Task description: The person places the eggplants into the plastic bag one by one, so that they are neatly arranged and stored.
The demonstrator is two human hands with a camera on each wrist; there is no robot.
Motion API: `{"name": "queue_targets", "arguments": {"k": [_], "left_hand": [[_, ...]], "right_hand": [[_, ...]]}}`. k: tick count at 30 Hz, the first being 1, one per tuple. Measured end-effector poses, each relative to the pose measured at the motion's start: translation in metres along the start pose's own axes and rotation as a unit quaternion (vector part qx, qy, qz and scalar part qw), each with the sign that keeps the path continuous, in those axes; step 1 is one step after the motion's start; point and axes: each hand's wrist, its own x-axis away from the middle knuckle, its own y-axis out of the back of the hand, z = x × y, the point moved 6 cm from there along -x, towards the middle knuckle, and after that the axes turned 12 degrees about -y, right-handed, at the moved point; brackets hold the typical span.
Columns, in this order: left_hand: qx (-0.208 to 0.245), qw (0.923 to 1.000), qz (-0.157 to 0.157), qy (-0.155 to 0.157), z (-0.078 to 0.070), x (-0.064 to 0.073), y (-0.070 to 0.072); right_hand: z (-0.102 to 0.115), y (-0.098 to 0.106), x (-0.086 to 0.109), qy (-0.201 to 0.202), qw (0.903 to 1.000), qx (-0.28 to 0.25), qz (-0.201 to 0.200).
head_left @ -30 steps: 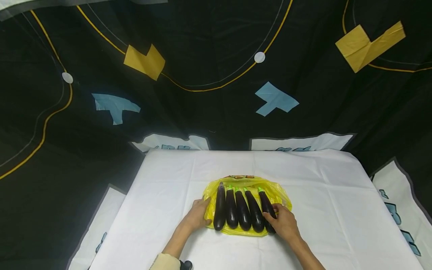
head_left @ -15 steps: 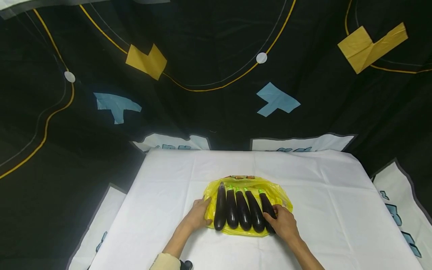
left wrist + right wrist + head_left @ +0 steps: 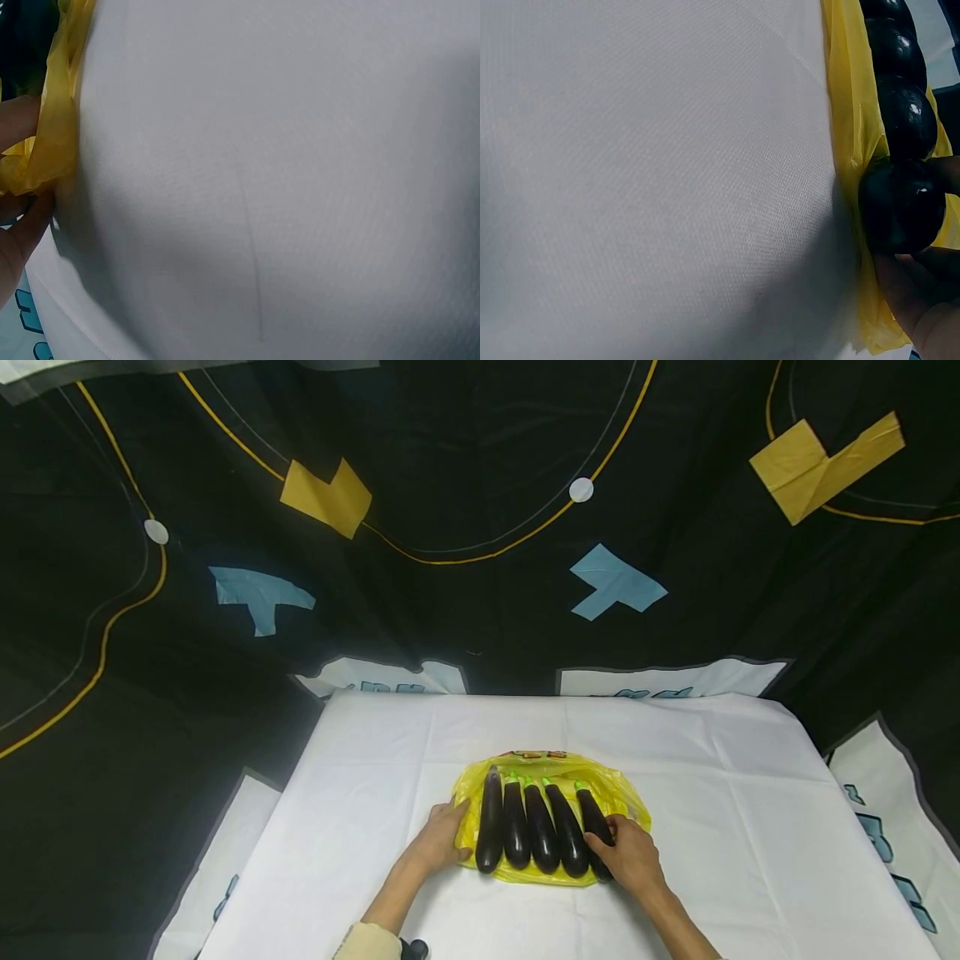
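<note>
Several dark purple eggplants (image 3: 540, 831) lie side by side on a yellow plastic bag (image 3: 615, 789), most with green stem ends pointing away from me. At the bag's left edge my left hand (image 3: 435, 842) pinches the plastic; the left wrist view has the yellow bag (image 3: 60, 142) between thumb and fingers. My right hand (image 3: 632, 858) grips the rightmost eggplant (image 3: 591, 812) from its right side. Up close in the right wrist view, finger and thumb hold that eggplant's rounded end (image 3: 900, 206), with the others lined up behind it.
The bag lies on a table with a white cloth (image 3: 375, 752). A black backdrop (image 3: 450, 610) with yellow and blue shapes stands behind it. A small black object (image 3: 414, 949) shows by the left sleeve (image 3: 367, 943).
</note>
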Motion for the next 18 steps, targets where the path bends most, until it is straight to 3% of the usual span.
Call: {"name": "queue_targets", "arguments": {"k": [18], "left_hand": [[0.0,0.9999,0.007,0.012,0.0016,0.0002,-0.0018]], "right_hand": [[0.001,0.0024,0.0015,0.003,1.0,0.001,-0.001]]}}
